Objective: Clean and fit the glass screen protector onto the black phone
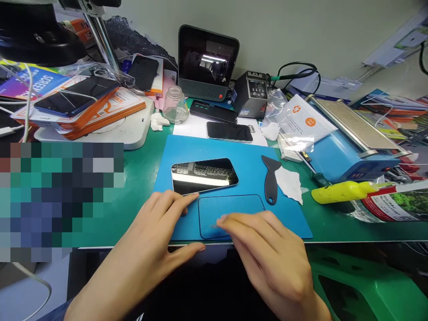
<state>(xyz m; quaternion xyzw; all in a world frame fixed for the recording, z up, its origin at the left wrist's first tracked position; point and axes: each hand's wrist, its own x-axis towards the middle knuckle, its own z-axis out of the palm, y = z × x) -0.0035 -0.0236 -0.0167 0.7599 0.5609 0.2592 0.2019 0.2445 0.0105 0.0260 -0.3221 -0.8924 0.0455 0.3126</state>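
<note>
A blue work mat (294, 223) lies on the green bench. On it rests a black phone (203, 175), screen up, and just in front of it a clear screen protector (247, 205) lies flat. My left hand (157, 236) rests on the mat with fingers spread, fingertips at the phone's near edge and the protector's left edge. My right hand (264, 254) lies over the protector's near edge with fingers stretched flat, fingertips blurred. A black plastic scraper (270, 178) and a white wipe (289, 183) lie to the right on the mat.
Behind the mat are two dark phones (229, 132), a glass jar (175, 106), a small screen device (207, 60) and a black power unit (250, 93). A blue machine (347, 147) and yellow tool (341, 192) stand at right. Stacked orange boxes with phones (76, 104) are at left.
</note>
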